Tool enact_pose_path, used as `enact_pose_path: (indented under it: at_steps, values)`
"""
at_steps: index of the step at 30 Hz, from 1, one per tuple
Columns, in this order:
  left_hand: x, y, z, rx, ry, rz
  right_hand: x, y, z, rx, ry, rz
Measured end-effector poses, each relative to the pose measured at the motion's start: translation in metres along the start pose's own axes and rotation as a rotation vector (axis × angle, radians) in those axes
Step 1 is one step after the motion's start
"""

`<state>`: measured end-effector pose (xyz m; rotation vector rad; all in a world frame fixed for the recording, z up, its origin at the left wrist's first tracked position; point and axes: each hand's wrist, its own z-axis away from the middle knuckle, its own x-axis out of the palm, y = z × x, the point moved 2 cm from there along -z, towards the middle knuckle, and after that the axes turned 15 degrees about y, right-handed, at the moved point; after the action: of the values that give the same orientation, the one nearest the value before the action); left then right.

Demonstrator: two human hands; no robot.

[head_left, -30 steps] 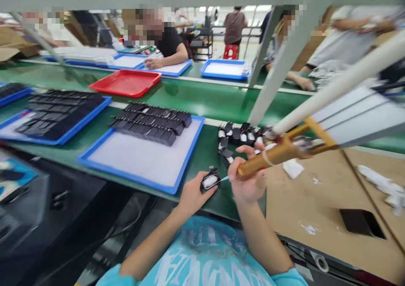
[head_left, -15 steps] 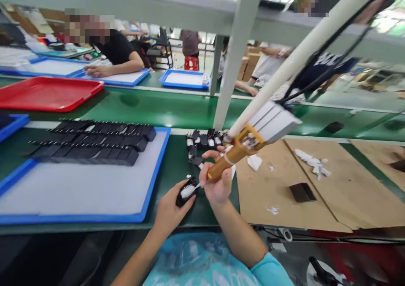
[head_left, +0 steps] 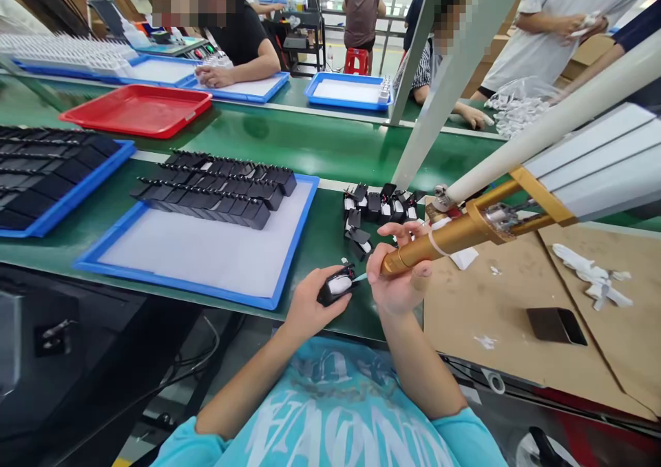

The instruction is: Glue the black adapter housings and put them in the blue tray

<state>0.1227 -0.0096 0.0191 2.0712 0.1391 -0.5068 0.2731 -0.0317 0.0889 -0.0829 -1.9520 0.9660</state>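
Observation:
My left hand (head_left: 312, 303) is closed around a small black plastic housing (head_left: 326, 295) with a white oval part showing on its upper side. In my right hand (head_left: 397, 289) is a gold tube-shaped tool (head_left: 421, 252), tilted up to the right. Its thin pale tip (head_left: 360, 277) reaches the right end of the housing; whether it touches inside is too small to tell. The tool's far end joins a metal frame and a white pole (head_left: 547, 126). Just beyond my hands, several similar black housings (head_left: 372, 206) with white parts stand in a bent row.
Left of my hands lies a blue-rimmed tray (head_left: 289, 274) bearing rows of black boxes (head_left: 217, 195). Another full tray (head_left: 77, 198) is further left. A red tray (head_left: 139, 126) sits behind. Cardboard (head_left: 480, 315) with white scraps covers the right side. Co-workers sit across the bench.
The view has shifted, so the bench and trays appear moved and more of the left tray shows. Both hands keep their hold, with the tool tip still at the housing.

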Motion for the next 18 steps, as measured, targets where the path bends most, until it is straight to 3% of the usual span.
enact_pose_path:
  at_steps: [18]
  values:
    - [0.0062,0.0007,0.0003,-0.063,-0.01,-0.016,0.0042,-0.0019,-0.0001,0.018,0.001,0.009]
